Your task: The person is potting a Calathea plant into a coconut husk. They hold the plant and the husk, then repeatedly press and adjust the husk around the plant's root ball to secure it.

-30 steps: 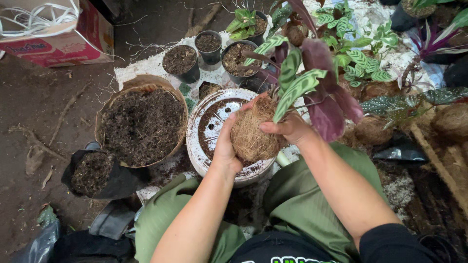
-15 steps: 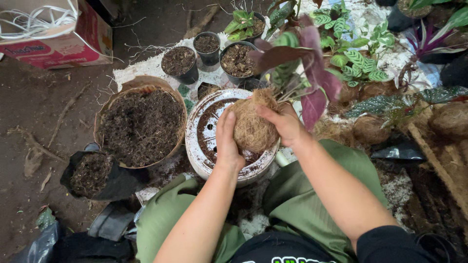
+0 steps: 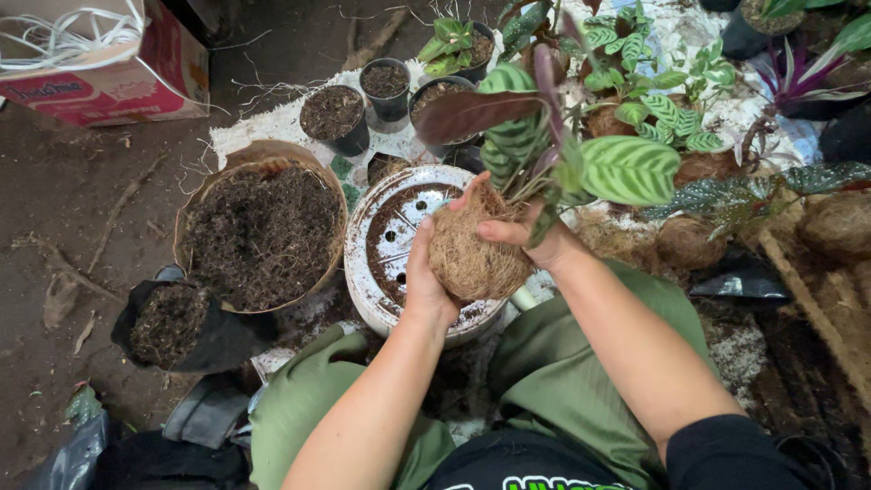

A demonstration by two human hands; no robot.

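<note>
Both my hands cup a brown coconut-fibre ball [image 3: 472,259] with a plant growing out of its top; the plant's striped green and purple leaves [image 3: 626,168] stand upright toward the camera. My left hand [image 3: 425,272] presses the ball's left side, thumb near the top. My right hand [image 3: 526,231] wraps the ball's upper right side at the stem base. The ball hangs just above a round white perforated tray [image 3: 390,231] dusted with soil.
A large basket of dark soil [image 3: 263,231] sits left of the tray, a black bag of soil [image 3: 168,322] lower left. Small black pots [image 3: 331,118] and leafy plants [image 3: 653,100] stand behind. A cardboard box [image 3: 100,63] is top left. More fibre balls [image 3: 685,240] lie right.
The plant has been turned upright, so its leaves now rise toward the camera. My hands have shifted around the ball and lifted it slightly.
</note>
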